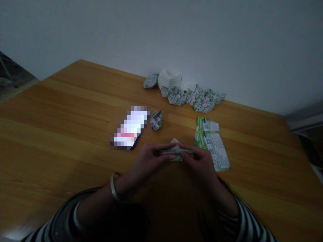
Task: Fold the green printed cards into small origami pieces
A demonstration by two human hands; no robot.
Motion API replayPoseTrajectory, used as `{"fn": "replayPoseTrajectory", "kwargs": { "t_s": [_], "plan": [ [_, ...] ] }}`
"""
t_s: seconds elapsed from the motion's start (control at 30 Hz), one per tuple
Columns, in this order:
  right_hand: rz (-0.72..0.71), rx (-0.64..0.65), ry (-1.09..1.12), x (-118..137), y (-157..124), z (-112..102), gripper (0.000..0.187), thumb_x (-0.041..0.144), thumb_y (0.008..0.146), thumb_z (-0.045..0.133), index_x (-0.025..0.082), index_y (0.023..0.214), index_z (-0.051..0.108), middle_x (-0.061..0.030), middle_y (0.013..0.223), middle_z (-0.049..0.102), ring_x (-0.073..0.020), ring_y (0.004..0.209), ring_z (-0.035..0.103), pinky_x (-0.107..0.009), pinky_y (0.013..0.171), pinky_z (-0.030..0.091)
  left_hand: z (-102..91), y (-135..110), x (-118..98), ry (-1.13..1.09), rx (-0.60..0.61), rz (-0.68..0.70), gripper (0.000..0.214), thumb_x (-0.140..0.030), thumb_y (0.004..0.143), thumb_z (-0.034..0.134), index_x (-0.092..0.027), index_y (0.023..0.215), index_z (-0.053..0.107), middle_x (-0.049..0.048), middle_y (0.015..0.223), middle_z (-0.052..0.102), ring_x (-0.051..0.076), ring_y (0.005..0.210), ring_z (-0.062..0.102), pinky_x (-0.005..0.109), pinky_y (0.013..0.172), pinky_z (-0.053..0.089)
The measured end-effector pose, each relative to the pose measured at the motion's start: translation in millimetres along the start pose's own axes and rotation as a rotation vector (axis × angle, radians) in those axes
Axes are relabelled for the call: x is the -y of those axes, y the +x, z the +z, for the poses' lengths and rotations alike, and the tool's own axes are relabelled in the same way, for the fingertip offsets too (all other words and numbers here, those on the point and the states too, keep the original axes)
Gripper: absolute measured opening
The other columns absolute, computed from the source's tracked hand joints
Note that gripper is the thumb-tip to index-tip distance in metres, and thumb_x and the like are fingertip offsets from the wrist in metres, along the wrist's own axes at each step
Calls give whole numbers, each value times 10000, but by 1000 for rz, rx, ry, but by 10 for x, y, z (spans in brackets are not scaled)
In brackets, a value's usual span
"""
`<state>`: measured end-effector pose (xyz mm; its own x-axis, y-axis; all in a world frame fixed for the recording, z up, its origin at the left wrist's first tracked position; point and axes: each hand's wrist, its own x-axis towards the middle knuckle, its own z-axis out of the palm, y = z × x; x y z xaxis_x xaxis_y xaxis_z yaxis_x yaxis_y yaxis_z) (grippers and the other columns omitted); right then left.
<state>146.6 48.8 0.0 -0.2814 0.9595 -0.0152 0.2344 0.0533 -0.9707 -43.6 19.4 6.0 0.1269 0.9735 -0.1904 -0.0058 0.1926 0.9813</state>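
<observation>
Both hands meet at table centre: left hand (pixel 148 160) and right hand (pixel 199 160) each pinch an end of the folded paper (pixel 176 150), its long axis running left-right between them, equally near.

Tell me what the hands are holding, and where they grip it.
A folded printed paper: left hand pinches its left end, right hand its right end.

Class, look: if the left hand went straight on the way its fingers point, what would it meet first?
Likely the right hand, facing the left hand across the folded paper they both pinch.
</observation>
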Motion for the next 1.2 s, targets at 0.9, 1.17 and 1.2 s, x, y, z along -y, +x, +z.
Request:
{"fn": "replayPoseTrajectory", "kwargs": {
  "t_s": [0.9,1.17,1.2],
  "plan": [
    [9,69,94,15,62,-99,144,219,774,646,218,868,756,-16,790,770,-159,694,700,-263,615,550,-29,-65,-47,178,-39,198,225,-272,900,600,-185,1070,720,55,1030,760,186,934,699,324,858,559],
    [49,157,93,48,63,-139,235,245,731,760,226,965,765,-21,815,788,-172,670,735,-265,589,596,-36,-5,-33,-34,-81,-55,363,-254,706,808,-169,1054,747,88,1017,771,225,892,727,352,825,591],
    [41,156,88,51,68,-148,244,237,727,760,226,971,766,-22,824,789,-179,685,742,-267,601,601,-42,1,-19,-68,-66,-62,370,-240,701,812,-170,1058,745,90,1046,764,222,915,724,357,861,580]
  ]
}}
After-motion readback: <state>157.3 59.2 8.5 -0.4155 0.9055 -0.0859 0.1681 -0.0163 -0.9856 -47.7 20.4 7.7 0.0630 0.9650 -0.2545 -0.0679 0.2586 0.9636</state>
